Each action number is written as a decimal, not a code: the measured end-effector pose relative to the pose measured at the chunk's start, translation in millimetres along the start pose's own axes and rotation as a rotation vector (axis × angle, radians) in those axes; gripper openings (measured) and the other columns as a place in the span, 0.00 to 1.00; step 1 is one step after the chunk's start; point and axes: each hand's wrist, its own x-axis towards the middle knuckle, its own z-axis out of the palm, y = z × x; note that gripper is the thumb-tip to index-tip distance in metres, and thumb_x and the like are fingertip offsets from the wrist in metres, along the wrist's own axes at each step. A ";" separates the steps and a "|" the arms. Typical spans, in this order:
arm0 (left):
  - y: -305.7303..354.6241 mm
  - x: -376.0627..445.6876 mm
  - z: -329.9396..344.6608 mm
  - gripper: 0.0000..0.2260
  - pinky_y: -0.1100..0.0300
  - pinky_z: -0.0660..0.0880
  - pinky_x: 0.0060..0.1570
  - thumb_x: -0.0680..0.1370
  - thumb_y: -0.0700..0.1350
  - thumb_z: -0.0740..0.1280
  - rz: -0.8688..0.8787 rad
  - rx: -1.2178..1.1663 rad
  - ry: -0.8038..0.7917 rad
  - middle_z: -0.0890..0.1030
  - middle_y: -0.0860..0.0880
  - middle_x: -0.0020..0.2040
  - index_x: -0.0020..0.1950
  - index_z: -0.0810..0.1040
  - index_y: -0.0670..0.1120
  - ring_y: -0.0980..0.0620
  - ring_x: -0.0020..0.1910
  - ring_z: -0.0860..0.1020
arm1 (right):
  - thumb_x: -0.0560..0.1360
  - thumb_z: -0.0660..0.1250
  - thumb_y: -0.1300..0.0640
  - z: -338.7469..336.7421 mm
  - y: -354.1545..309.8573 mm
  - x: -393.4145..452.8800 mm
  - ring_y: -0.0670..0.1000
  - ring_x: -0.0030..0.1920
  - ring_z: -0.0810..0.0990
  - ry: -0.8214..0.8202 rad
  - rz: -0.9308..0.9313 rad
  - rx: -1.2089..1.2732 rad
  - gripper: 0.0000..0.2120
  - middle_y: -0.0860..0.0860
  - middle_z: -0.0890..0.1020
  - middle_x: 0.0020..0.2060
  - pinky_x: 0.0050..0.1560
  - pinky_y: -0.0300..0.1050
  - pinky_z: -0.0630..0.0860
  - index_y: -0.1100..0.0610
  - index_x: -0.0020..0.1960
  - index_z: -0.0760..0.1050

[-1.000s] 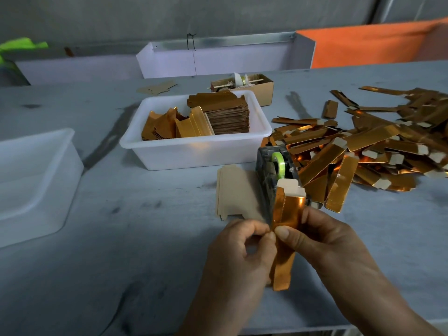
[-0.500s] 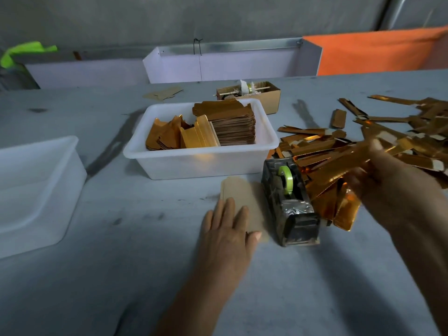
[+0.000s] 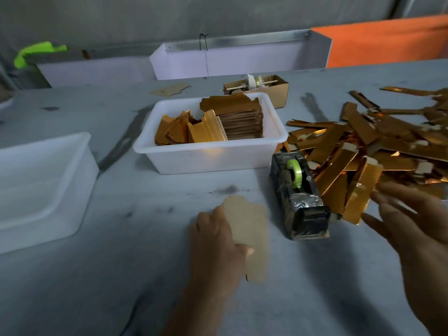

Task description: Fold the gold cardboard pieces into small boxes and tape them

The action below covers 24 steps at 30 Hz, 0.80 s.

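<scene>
Holding a flat cardboard blank (image 3: 249,229) plain side up, the left hand (image 3: 215,248) pinches it between thumb and curled fingers just above the grey desk (image 3: 121,275); the piece is blurred. The right hand (image 3: 417,229) hovers with fingers spread and straight, gripping nothing, at the near edge of the heap of folded gold boxes (image 3: 363,151). A black tape dispenser (image 3: 299,197) with a green roll stands between the blank and the heap. Behind it, a white plastic tub (image 3: 208,156) holds stacked gold blanks (image 3: 240,120). Another white tub (image 3: 41,187) sits at far left.
</scene>
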 end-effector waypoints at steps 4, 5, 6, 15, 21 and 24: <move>-2.9 15.3 -5.3 0.32 0.59 0.70 0.52 0.66 0.48 0.78 -0.130 -0.232 -0.081 0.73 0.47 0.59 0.65 0.67 0.48 0.47 0.58 0.73 | 0.69 0.61 0.34 11.6 -28.2 -26.6 0.47 0.63 0.74 -0.050 -0.122 -0.036 0.16 0.40 0.74 0.61 0.55 0.59 0.77 0.39 0.52 0.76; -4.8 16.6 -6.3 0.29 0.60 0.70 0.48 0.67 0.47 0.77 -0.141 -0.265 -0.073 0.75 0.47 0.57 0.63 0.68 0.48 0.47 0.55 0.75 | 0.69 0.61 0.38 14.8 -31.0 -32.3 0.47 0.63 0.73 -0.069 -0.131 -0.032 0.14 0.39 0.75 0.61 0.55 0.58 0.77 0.39 0.51 0.76; -6.9 17.0 -7.4 0.26 0.60 0.72 0.44 0.67 0.47 0.77 -0.154 -0.301 -0.056 0.77 0.48 0.53 0.60 0.69 0.48 0.47 0.50 0.76 | 0.68 0.61 0.42 17.6 -33.5 -37.9 0.45 0.62 0.74 -0.094 -0.122 -0.022 0.12 0.39 0.75 0.60 0.55 0.56 0.78 0.40 0.49 0.77; -17.2 11.0 -28.6 0.07 0.59 0.79 0.40 0.76 0.45 0.69 -0.104 -0.588 -0.075 0.84 0.49 0.42 0.51 0.82 0.44 0.52 0.41 0.82 | 0.74 0.65 0.66 31.8 -33.4 -58.7 0.37 0.43 0.81 -0.287 0.072 -0.014 0.14 0.40 0.80 0.51 0.42 0.32 0.76 0.47 0.43 0.80; -19.9 -3.3 -41.9 0.07 0.52 0.79 0.49 0.75 0.40 0.68 -0.152 -0.972 -0.188 0.86 0.46 0.44 0.51 0.83 0.43 0.47 0.45 0.84 | 0.74 0.65 0.64 41.7 -30.8 -63.1 0.38 0.44 0.81 -0.369 0.197 0.017 0.12 0.40 0.84 0.44 0.47 0.42 0.78 0.47 0.46 0.81; -17.6 -11.0 -45.6 0.14 0.56 0.81 0.40 0.70 0.41 0.68 -0.184 -1.288 -0.398 0.84 0.39 0.48 0.52 0.82 0.36 0.44 0.43 0.83 | 0.73 0.67 0.59 49.4 -31.1 -61.7 0.38 0.46 0.81 -0.415 0.264 0.095 0.09 0.39 0.84 0.43 0.45 0.39 0.80 0.46 0.48 0.79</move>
